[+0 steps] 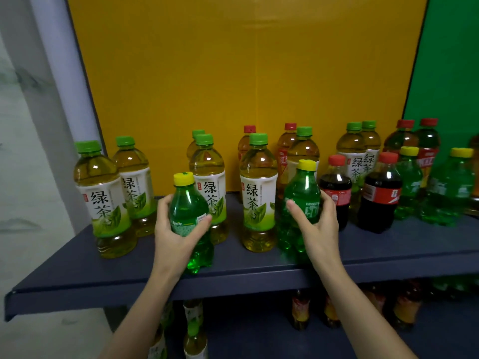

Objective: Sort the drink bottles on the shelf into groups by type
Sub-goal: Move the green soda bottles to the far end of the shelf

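Fingers (163, 206) of your left hand (176, 237) were curled round the left Sprite (189, 203), with the thumb across its label, grasping it at the waist. Your right hand (320, 229) clasped the right Sprite (302, 187) the same way, thumb on the front and fingers (328, 200) wrapped behind at its 3 o'clock side. Both bottles were upright near the front of the shelf (77, 270). You could not tell from this view whether either base had cleared the board.

One green tea (258, 200) stood just beside the right Sprite at its 9 o'clock. Another tea (207, 172) stood close behind the left Sprite at its 1 o'clock. Two more teas (101, 193) stood near the left Sprite at its 9 o'clock. Two colas (337, 187) stood at 3 o'clock of your right hand, the nearer one just beside your fingers. Past them at 3 o'clock were two more Sprites (409, 182). Red-capped teas (285, 151) lined the back at 12 o'clock, against a yellow panel (233, 73). Blurred bottles (300, 312) stood on the level below, at 6 o'clock.
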Tool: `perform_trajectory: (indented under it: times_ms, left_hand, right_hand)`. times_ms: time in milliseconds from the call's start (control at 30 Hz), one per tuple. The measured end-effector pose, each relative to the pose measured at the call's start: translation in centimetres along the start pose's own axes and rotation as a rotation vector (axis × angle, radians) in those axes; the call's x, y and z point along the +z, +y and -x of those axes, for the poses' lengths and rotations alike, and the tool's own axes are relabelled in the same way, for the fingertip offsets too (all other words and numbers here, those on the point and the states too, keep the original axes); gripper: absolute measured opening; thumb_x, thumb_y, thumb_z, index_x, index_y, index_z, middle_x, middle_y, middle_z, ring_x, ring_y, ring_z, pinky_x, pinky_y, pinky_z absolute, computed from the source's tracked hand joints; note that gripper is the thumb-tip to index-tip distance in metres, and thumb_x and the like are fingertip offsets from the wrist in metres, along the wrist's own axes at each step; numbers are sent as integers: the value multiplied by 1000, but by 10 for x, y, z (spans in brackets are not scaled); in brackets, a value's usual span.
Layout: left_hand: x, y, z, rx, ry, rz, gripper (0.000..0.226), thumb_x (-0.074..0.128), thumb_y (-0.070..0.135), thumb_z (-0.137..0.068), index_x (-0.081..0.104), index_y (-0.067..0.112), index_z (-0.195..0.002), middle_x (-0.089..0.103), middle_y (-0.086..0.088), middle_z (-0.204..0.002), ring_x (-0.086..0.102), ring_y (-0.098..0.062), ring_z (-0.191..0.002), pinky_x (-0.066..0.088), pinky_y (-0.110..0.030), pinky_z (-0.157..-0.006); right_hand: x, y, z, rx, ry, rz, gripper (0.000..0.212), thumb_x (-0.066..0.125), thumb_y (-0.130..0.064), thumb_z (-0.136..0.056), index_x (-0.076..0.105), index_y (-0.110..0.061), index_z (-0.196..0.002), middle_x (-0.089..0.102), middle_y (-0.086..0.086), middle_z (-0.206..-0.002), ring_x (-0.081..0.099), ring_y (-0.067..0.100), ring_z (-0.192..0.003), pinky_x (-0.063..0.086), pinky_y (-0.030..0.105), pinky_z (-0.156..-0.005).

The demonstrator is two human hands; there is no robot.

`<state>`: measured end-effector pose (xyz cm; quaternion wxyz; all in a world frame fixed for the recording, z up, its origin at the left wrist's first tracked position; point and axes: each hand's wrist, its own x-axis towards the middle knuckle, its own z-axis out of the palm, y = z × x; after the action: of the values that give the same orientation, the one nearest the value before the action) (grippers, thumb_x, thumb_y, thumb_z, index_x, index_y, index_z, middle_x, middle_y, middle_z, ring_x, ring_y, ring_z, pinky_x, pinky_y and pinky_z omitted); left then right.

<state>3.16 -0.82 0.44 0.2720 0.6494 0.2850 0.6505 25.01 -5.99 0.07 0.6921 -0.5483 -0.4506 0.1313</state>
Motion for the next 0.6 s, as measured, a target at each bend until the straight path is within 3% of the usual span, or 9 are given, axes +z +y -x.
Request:
perform_trajectory:
  times_ms: [67, 167, 233, 300, 367, 433, 500, 600]
  left_hand:
    - [2, 6, 4, 0, -25, 58, 53, 76, 32, -58, 48, 34, -103, 61, 13, -94, 62, 3, -87, 50, -10, -71]
    - [8, 16, 8, 4, -78, 131, 53, 72, 41, -55, 50, 35, -103, 65, 19, -91, 63, 0, -85, 52, -14, -71]
    - [16, 22, 13, 11, -121, 178, 53, 72, 40, -55, 50, 37, -103, 65, 19, -93, 64, -1, -85, 53, -16, -72]
    - [26, 27, 19, 18, -170, 229, 55, 73, 40, -55, 51, 37, -105, 66, 17, -95, 64, -3, -89, 54, -18, -74]
    - [39, 33, 27, 13, -212, 285, 56, 73, 39, -54, 52, 38, -106, 66, 18, -97, 64, -2, -91, 54, -19, -76]
    - [56, 41, 33, 14, -250, 328, 51, 72, 39, -53, 53, 41, -100, 66, 22, -92, 64, 2, -84, 53, -15, -71]
    - [76, 48, 39, 14, -289, 361, 50, 72, 38, -53, 53, 39, -99, 66, 21, -89, 64, 1, -80, 52, -13, -68]
    - [110, 56, 46, -4, -344, 403, 54, 73, 38, -54, 51, 35, -102, 66, 19, -89, 65, -2, -83, 52, -15, -70]
  right_hand:
    - [-5, -6, 11, 71, 10, -115, 58, 68, -33, -79, 42, -20, -130, 55, -6, -118, 57, 6, -107, 54, 23, -81]
    - [-14, -17, 29, 164, 50, -242, 34, 59, -22, -88, 41, -26, -116, 47, -29, -98, 50, -26, -77, 42, -1, -61]
    - [-21, -22, 42, 212, 89, -286, 43, 56, -25, -89, 33, -33, -125, 42, -31, -102, 47, -25, -80, 40, -3, -66]
    - [-32, -23, 51, 242, 127, -323, 53, 57, -30, -87, 31, -33, -133, 42, -22, -131, 48, -5, -113, 40, 11, -93]
    - [-45, -26, 59, 256, 170, -330, 67, 57, -36, -85, 23, -29, -143, 26, -11, -150, 33, 10, -134, 31, 30, -110]
    - [-61, -28, 65, 263, 202, -342, 81, 58, -42, -82, 13, -25, -148, 17, -10, -154, 22, 11, -140, 25, 31, -111]
    - [-78, -33, 68, 259, 225, -336, 95, 61, -51, -71, 11, -26, -148, 18, -9, -154, 24, 12, -140, 26, 36, -113]
    - [-108, -36, 70, 258, 296, -295, 95, 60, -55, -69, 14, -27, -148, 21, -9, -154, 25, 13, -140, 27, 44, -114]
